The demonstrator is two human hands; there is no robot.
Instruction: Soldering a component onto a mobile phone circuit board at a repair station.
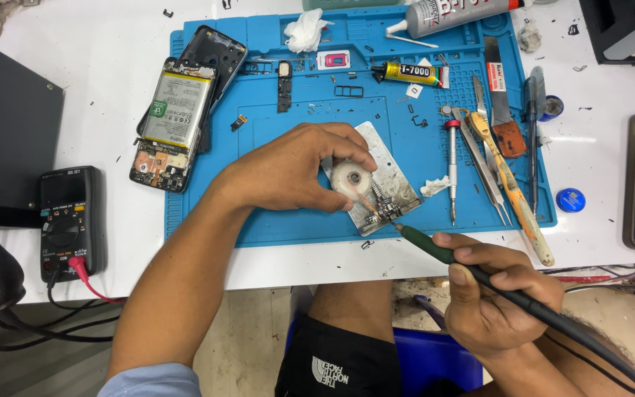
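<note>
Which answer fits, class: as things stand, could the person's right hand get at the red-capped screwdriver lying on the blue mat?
Probably not at once. The right hand is closed on a soldering iron, though the screwdriver lies uncovered just beyond on the blue mat.

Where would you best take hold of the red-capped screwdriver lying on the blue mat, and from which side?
Probably around the slim metal shaft of the red-capped screwdriver, just below its cap, coming straight down from above. It lies flat on the blue mat pointing toward the person, with bare mat to its left and tweezers close on its right, so pinch across its width.
</note>
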